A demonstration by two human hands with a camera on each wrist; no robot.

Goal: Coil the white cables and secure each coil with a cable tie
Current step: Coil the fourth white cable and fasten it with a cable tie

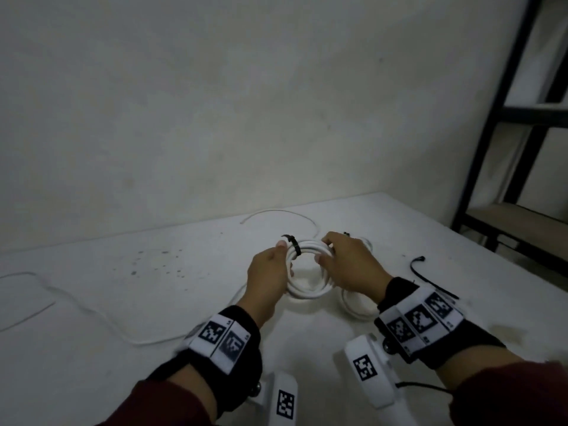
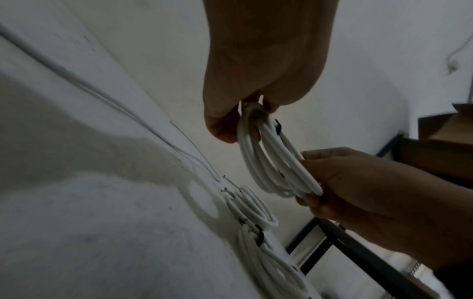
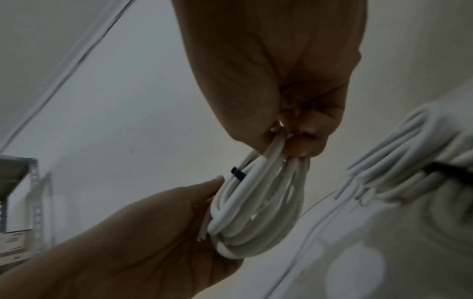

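Observation:
A coil of white cable (image 1: 310, 289) is held just above the white table between both hands. A black cable tie (image 1: 293, 245) wraps its far left part, its tail sticking up. My left hand (image 1: 270, 272) grips the coil's left side, thumb on top. My right hand (image 1: 344, 262) pinches the right side with curled fingers. In the left wrist view the coil (image 2: 276, 161) hangs from my left hand (image 2: 256, 113). The right wrist view shows the coil (image 3: 258, 206), its tie (image 3: 238, 174) and my right hand (image 3: 294, 137).
A tied coil (image 1: 356, 305) lies under my right wrist, another (image 1: 367, 242) behind my right hand. Loose white cables lie at the far middle (image 1: 285, 213) and on the left (image 1: 76, 305). A spare black tie (image 1: 430, 281) lies to the right. A dark shelf frame (image 1: 504, 124) stands right.

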